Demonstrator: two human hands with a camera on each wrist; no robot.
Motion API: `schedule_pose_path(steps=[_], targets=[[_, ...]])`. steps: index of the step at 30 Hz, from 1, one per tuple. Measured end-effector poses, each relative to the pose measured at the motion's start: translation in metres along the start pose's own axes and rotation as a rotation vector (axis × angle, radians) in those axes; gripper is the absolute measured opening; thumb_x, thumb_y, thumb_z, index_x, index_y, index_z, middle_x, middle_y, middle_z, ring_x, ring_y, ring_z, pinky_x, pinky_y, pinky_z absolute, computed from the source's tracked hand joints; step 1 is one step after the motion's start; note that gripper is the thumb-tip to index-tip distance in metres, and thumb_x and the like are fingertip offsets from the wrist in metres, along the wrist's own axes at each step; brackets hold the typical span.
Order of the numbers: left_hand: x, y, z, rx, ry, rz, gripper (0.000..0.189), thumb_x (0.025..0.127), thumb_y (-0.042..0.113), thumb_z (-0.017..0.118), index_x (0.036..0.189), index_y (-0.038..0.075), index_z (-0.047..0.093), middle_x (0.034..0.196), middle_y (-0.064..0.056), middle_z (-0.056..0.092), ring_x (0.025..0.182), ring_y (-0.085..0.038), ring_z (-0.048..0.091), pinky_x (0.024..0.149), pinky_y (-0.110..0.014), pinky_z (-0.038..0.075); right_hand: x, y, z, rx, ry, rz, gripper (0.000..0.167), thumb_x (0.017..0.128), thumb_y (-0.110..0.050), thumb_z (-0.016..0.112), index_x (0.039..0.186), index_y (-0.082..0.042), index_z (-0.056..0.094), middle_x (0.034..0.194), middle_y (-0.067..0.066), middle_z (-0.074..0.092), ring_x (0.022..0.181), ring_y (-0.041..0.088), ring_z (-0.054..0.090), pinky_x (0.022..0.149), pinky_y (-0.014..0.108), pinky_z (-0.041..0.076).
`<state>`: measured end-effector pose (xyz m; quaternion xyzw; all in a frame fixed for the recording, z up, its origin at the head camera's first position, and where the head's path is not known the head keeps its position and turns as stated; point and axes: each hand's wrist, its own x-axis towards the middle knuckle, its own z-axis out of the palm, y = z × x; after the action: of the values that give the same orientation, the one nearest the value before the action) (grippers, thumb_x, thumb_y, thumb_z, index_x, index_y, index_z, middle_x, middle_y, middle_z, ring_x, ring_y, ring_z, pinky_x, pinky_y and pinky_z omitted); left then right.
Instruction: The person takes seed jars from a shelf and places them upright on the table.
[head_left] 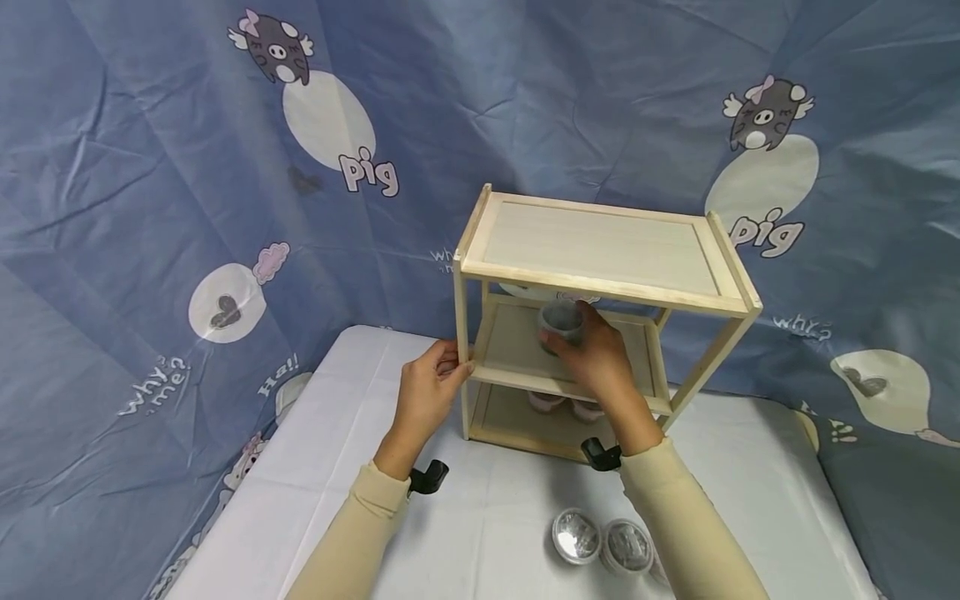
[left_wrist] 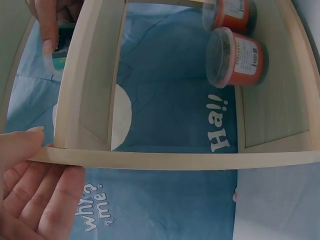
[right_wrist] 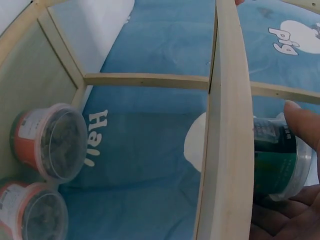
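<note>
A small wooden shelf rack (head_left: 600,247) with three levels stands on the table. My right hand (head_left: 600,354) grips a clear-lidded plastic tub (head_left: 561,320) with a dark green label, over the middle shelf; in the right wrist view the shelf's front edge partly hides this tub (right_wrist: 275,155). With thumb and fingers, my left hand (head_left: 431,387) pinches the rack's left front post at middle-shelf height, also seen in the left wrist view. Two tubs with orange-red sides, a nearer tub (left_wrist: 237,57) and a farther tub (left_wrist: 232,14), sit on the bottom shelf.
In front of the rack, on the white table (head_left: 495,533), stand a round clear-lidded tub (head_left: 576,536) and another tub (head_left: 628,547) beside it. A further one is partly hidden by my right sleeve. Blue patterned cloth (head_left: 420,100) hangs behind the rack and along the sides.
</note>
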<state>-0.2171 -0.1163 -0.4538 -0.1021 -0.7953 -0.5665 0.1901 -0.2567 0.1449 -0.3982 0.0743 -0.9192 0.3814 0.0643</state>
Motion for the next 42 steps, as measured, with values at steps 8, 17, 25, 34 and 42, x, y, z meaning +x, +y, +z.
schedule_pose_path(steps=[8,17,25,34,42], targets=[[-0.002,0.0,0.002,0.012,-0.015,-0.007,0.022,0.094,0.005,0.079,0.115,-0.001,0.072,0.108,-0.013,0.076,0.1,-0.023,0.076,0.083,-0.028,0.062,-0.003,0.004,0.001,0.016,0.021,0.001,0.09,0.098,-0.054,0.07,0.162,-0.003,0.032,0.152,0.031,0.048,0.135,0.051,0.05,0.106,0.064,0.048],[-0.001,0.0,-0.003,0.028,-0.001,0.012,0.021,0.094,0.005,0.079,0.113,-0.001,0.072,0.106,-0.013,0.077,0.099,-0.023,0.076,0.082,-0.03,0.063,-0.004,0.004,0.006,0.071,0.044,-0.033,0.089,0.097,-0.053,0.072,0.161,-0.003,0.035,0.153,0.03,0.047,0.138,0.05,0.047,0.109,0.064,0.045],[0.0,-0.001,-0.002,0.021,-0.003,0.018,0.021,0.094,0.004,0.079,0.112,-0.002,0.072,0.105,-0.013,0.077,0.097,-0.024,0.076,0.081,-0.028,0.063,-0.016,0.0,0.002,0.112,0.114,-0.121,0.085,0.097,-0.045,0.075,0.161,-0.003,0.037,0.154,0.029,0.047,0.138,0.047,0.05,0.108,0.062,0.047],[0.002,0.0,-0.002,0.012,-0.001,0.036,0.022,0.094,0.004,0.079,0.113,-0.004,0.071,0.106,-0.014,0.077,0.098,-0.025,0.076,0.082,-0.029,0.063,-0.039,-0.012,-0.014,0.074,0.138,-0.188,0.081,0.096,-0.04,0.079,0.16,-0.007,0.041,0.154,0.024,0.05,0.138,0.044,0.05,0.11,0.063,0.045],[0.001,0.0,-0.002,0.018,-0.008,0.017,0.02,0.095,0.007,0.079,0.113,0.0,0.072,0.107,-0.013,0.076,0.1,-0.024,0.076,0.083,-0.029,0.063,-0.065,-0.018,-0.019,0.067,0.151,-0.248,0.08,0.09,-0.035,0.085,0.156,-0.01,0.048,0.147,0.02,0.058,0.133,0.041,0.056,0.106,0.062,0.048]])
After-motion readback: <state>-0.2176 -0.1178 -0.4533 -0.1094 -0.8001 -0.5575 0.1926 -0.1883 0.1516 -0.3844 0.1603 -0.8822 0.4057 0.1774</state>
